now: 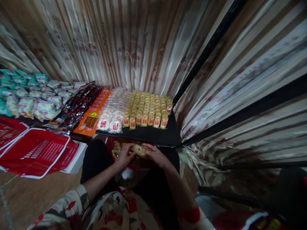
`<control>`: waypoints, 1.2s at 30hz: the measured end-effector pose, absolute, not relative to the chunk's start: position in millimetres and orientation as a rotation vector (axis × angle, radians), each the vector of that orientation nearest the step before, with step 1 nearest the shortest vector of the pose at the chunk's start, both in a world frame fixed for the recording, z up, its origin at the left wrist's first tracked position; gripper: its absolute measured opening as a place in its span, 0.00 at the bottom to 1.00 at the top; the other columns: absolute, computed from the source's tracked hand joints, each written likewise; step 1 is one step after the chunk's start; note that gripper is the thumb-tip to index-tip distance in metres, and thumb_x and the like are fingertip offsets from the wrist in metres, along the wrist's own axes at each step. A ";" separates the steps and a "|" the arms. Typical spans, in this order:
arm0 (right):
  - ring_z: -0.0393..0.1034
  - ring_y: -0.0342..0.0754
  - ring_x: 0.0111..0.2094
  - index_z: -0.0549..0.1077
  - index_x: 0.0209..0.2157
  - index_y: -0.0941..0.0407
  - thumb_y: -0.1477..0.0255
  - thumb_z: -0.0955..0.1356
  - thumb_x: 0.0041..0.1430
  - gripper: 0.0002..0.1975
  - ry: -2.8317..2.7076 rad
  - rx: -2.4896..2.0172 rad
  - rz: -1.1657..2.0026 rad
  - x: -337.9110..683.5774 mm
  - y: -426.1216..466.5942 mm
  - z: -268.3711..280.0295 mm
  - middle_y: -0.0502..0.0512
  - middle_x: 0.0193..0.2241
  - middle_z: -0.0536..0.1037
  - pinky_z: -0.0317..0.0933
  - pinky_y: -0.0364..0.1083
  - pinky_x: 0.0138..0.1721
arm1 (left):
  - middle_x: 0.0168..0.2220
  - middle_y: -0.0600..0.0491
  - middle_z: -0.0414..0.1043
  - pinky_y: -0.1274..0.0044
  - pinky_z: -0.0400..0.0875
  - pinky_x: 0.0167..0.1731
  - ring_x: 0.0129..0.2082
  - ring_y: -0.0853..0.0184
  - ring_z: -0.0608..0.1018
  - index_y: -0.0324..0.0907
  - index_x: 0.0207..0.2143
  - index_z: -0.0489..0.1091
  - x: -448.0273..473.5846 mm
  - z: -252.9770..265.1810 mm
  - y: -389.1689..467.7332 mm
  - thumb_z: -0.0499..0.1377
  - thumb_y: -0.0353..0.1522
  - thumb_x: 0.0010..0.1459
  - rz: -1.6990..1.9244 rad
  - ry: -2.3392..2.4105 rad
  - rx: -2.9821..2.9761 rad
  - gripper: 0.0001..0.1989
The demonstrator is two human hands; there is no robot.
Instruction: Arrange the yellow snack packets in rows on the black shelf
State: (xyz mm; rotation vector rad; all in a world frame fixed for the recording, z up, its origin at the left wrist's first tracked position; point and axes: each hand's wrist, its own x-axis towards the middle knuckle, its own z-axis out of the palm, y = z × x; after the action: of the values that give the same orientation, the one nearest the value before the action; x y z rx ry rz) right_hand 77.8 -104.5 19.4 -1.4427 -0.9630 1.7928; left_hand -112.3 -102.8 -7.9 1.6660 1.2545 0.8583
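A pale yellow-brown wrapped snack (139, 151) is between my two hands, above my lap. My left hand (124, 156) pinches its left end with thumb and fingers. From the other side, my right hand (154, 155) grips the right end. The print on the wrapper is too dim and blurred to read. Below the hands, a red bag (144, 164) lies between my knees. Similar yellow-brown packs (116, 149) show in it beside my left hand. The rest of the bag's contents is hidden by my hands.
Ahead, a black table (153, 136) bears rows of small yellow cakes (144, 118), white wrapped cakes (115, 125), orange packs (90, 120), dark packs (79, 107) and white-and-teal packets (44, 108). Red bags (40, 151) lie at left. A curtain (134, 44) and black bars (208, 51) bound the right.
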 end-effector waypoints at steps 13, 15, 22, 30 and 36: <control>0.72 0.40 0.23 0.73 0.33 0.59 0.61 0.66 0.55 0.14 -0.610 -1.266 1.675 100.2 -105.8 37.9 0.54 0.25 0.76 0.63 0.36 0.21 | 0.20 0.57 0.67 0.82 0.62 0.22 0.21 0.71 0.70 0.40 0.32 0.69 -86.4 18.1 -92.2 0.55 0.41 0.52 0.713 1.220 1.461 0.14; 0.72 0.41 0.23 0.72 0.32 0.59 0.59 0.66 0.55 0.16 -0.536 -1.250 1.645 102.0 -106.5 34.3 0.55 0.26 0.76 0.63 0.37 0.21 | 0.19 0.58 0.67 0.82 0.61 0.21 0.19 0.72 0.69 0.40 0.30 0.68 -82.6 22.7 -87.3 0.55 0.44 0.52 0.701 1.208 1.439 0.15; 0.67 0.38 0.21 0.71 0.39 0.57 0.65 0.72 0.46 0.17 -0.569 -1.159 1.575 109.0 -104.0 37.0 0.48 0.23 0.74 0.59 0.36 0.21 | 0.16 0.57 0.68 0.81 0.62 0.19 0.16 0.72 0.69 0.38 0.26 0.66 -56.2 37.2 -77.7 0.55 0.50 0.48 0.636 1.200 1.167 0.22; 0.72 0.46 0.33 0.68 0.41 0.57 0.62 0.70 0.45 0.22 -0.659 -1.199 1.185 110.6 -93.6 29.8 0.55 0.34 0.77 0.65 0.44 0.35 | 0.22 0.56 0.70 0.80 0.68 0.24 0.19 0.73 0.73 0.38 0.28 0.66 -1.1 37.6 -70.0 0.59 0.46 0.49 0.796 1.098 0.848 0.19; 0.70 0.49 0.44 0.60 0.54 0.57 0.62 0.64 0.53 0.27 -0.772 -1.292 0.943 134.6 -75.3 22.5 0.60 0.45 0.74 0.62 0.49 0.47 | 0.28 0.52 0.71 0.83 0.66 0.19 0.20 0.75 0.72 0.36 0.35 0.67 32.8 44.3 -46.4 0.54 0.34 0.56 0.704 1.174 1.042 0.10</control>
State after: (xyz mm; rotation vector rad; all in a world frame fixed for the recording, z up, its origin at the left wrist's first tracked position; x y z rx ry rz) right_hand 134.6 -75.3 22.5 -1.2916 -0.7720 0.9433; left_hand 32.8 -46.4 44.3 1.0422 1.1741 0.7041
